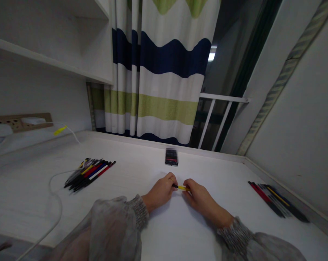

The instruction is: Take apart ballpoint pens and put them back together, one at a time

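Observation:
Between my two hands, just above the white desk, is a slim yellow pen (182, 188) with a black end. My left hand (164, 189) pinches the black end with thumb and fingers, and a ring shows on one finger. The yellow end sits in the closed fingers of my right hand (198, 195). Whether the black part is a separate cap, I cannot tell. Straight ahead of my hands, a dark phone (171, 157) with a blurred screen lies near the desk's back edge.
A loose pile of pens (90, 173) lies to the left, close to a white cable (59, 203). More pens (278, 201) lie in a row at the right by the wall. A power strip (21, 122) is at the far left; a striped curtain (169, 83) hangs behind the desk (180, 235).

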The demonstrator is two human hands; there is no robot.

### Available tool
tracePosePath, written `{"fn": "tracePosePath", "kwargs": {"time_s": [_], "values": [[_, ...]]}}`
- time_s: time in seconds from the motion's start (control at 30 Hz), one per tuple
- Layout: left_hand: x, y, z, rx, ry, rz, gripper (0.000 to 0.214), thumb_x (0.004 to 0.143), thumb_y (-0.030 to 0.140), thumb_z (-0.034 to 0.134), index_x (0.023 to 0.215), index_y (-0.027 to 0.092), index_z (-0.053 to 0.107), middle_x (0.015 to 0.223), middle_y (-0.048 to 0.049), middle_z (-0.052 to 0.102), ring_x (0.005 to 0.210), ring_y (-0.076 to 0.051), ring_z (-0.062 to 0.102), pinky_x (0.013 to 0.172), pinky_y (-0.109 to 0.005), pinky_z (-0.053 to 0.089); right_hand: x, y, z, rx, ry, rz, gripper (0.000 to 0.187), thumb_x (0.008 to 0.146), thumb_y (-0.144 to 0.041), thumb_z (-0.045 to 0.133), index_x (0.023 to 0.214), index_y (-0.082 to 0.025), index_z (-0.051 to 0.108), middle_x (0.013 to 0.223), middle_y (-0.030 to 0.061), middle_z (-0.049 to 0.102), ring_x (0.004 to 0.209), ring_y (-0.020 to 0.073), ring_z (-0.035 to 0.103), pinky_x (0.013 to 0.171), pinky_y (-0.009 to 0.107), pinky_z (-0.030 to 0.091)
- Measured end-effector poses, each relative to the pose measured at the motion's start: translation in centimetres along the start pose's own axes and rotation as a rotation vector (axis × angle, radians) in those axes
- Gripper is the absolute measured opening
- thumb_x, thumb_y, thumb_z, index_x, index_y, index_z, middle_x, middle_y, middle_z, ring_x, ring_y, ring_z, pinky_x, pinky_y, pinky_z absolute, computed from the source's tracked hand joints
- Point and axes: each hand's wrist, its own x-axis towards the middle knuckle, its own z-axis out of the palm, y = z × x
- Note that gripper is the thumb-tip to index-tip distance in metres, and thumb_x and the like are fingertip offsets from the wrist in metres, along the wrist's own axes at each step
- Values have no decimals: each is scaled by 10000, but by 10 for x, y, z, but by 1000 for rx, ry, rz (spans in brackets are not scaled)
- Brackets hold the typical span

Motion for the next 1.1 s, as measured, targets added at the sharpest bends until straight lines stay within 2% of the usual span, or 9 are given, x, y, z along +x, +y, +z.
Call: {"fn": "tracePosePath", "kwargs": {"time_s": [0.1, 0.3, 0.47, 0.63, 0.83, 0.97, 1.1], "values": [[0, -2, 1, 9, -4, 21, 138, 732, 39, 469, 785, 165, 491, 860, -8, 495, 772, -128, 500, 718, -241, 412, 1, -1, -1, -7, -15, 47, 105, 801, -158, 417, 851, -152, 509, 754, 50, 591, 620, 147, 548, 556, 242, 379], [1, -4, 3, 29, 7, 43, 144, 736, 28, 460, 786, 161, 482, 857, -11, 490, 765, -127, 499, 718, -237, 417, 4, -10, -9, -163, -90, 26, 214, 850, -175, 350, 869, -149, 561, 793, 86, 641, 695, 195, 595, 615, 280, 386], [1, 0, 1, 25, -25, 26, 130, 740, 42, 464, 786, 162, 485, 853, -12, 493, 763, -129, 502, 715, -238, 420, 1, -10, -6, -61, -59, 41, 190, 804, -217, 445, 968, -143, 506, 845, 76, 624, 707, 173, 596, 593, 251, 388], [1, 2, 0, 40, -31, 31, 146, 729, 28, 460, 792, 157, 490, 857, -19, 499, 770, -136, 506, 715, -245, 422, 2, -9, -5, -58, -74, 128, 105, 808, -190, 428, 860, -146, 508, 750, 58, 625, 614, 151, 575, 533, 233, 359], [1, 0, 0, 58, -33, 43, 118, 746, 56, 471, 799, 159, 494, 862, -20, 502, 778, -136, 506, 724, -242, 423, 4, -13, -10, -117, -132, 68, 225, 866, -213, 341, 864, -155, 559, 818, 77, 645, 725, 173, 604, 604, 247, 379], [1, 3, -1, 57, -52, 21, 142, 737, 35, 468, 803, 157, 496, 871, -21, 506, 778, -131, 513, 723, -237, 423, 2, -12, -6, -69, -92, 50, 166, 811, -211, 435, 942, -150, 517, 865, 76, 609, 719, 166, 591, 595, 244, 391], [1, 4, -1, 52, -40, 24, 142, 731, 31, 471, 785, 161, 492, 867, -16, 504, 775, -129, 510, 720, -236, 423, 2, -8, -3, -56, -51, 70, 91, 786, -177, 448, 852, -153, 506, 799, 58, 588, 642, 149, 562, 554, 236, 382]]}}
